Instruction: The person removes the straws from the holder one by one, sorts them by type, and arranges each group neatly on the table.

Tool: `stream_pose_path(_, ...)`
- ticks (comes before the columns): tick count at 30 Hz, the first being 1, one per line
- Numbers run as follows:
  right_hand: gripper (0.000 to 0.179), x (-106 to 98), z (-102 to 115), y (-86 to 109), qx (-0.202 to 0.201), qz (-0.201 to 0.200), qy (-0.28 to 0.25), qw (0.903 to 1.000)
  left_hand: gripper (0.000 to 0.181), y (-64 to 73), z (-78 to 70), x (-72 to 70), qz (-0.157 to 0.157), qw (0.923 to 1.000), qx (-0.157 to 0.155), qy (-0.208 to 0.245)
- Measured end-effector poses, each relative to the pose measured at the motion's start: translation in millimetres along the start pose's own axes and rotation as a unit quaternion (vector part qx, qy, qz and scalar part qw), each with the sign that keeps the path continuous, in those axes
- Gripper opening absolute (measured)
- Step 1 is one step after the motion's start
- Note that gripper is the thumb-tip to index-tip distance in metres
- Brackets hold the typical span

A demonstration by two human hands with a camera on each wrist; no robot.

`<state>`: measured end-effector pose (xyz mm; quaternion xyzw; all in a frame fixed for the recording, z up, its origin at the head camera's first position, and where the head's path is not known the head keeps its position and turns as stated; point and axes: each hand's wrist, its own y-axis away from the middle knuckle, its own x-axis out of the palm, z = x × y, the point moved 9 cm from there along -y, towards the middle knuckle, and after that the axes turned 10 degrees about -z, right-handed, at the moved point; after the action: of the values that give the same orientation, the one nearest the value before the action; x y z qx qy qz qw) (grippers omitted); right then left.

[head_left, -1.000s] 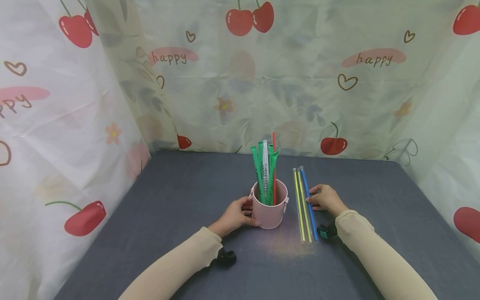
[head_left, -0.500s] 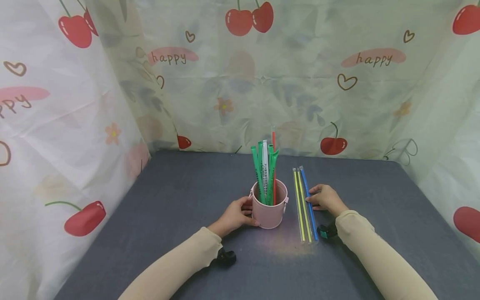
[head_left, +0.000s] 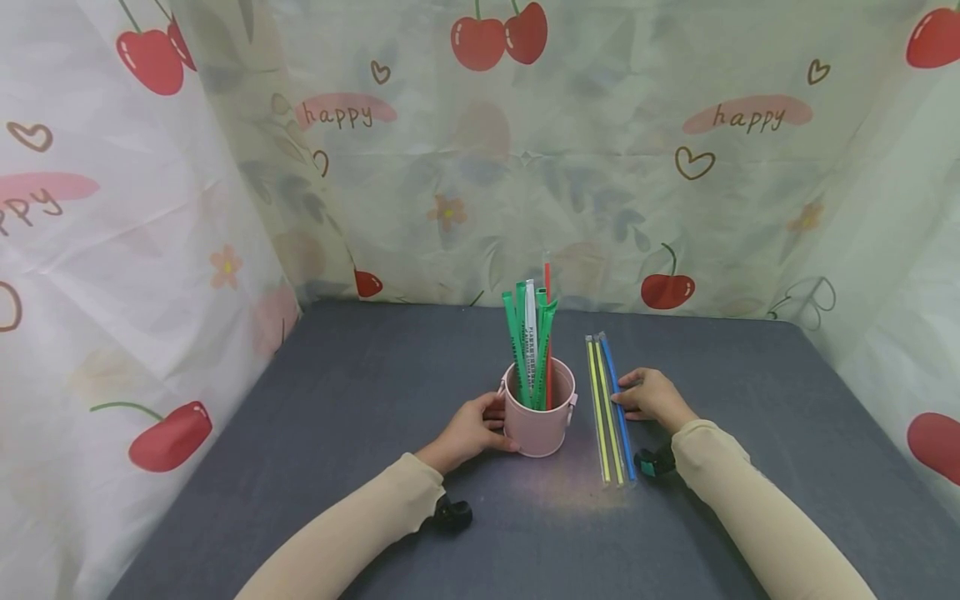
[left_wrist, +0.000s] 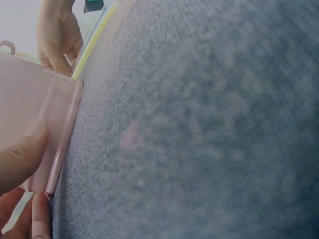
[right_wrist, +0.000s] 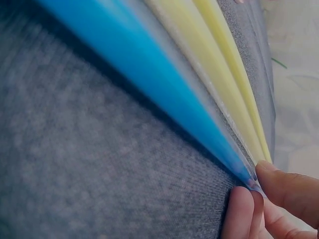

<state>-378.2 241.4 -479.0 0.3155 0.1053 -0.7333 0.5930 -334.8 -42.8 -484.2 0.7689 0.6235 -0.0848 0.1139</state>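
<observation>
A small pink bucket (head_left: 536, 433) stands upright on the dark table. My left hand (head_left: 467, 432) holds its left side, thumb on the front wall and fingers behind, as the left wrist view of the bucket (left_wrist: 25, 99) also shows. Several green paper-wrapped straws (head_left: 516, 350), a white printed one (head_left: 531, 333) and a red straw (head_left: 548, 292) lean in the bucket. Right of it lie two yellow straws (head_left: 603, 433) and a blue straw (head_left: 627, 450), each in clear wrap. My right hand (head_left: 654, 398) pinches the blue straw (right_wrist: 134, 74) between thumb and fingers.
The table (head_left: 375, 358) has a dark grey cover. A cloth backdrop (head_left: 525, 192) printed with cherries and hearts rises behind it and on both sides. A black wrist device (head_left: 453, 514) sits under the left sleeve, another (head_left: 654, 461) under the right.
</observation>
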Motion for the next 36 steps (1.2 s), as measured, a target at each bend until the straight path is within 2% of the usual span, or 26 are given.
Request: stream_pose_path(36, 0.040, 0.4, 0.5, -1.0, -0.007, 0.008, -0.006, 0.9999, 0.074, -1.1, 0.8, 0.4, 0.001, 1.0000, -0.002, 0.005)
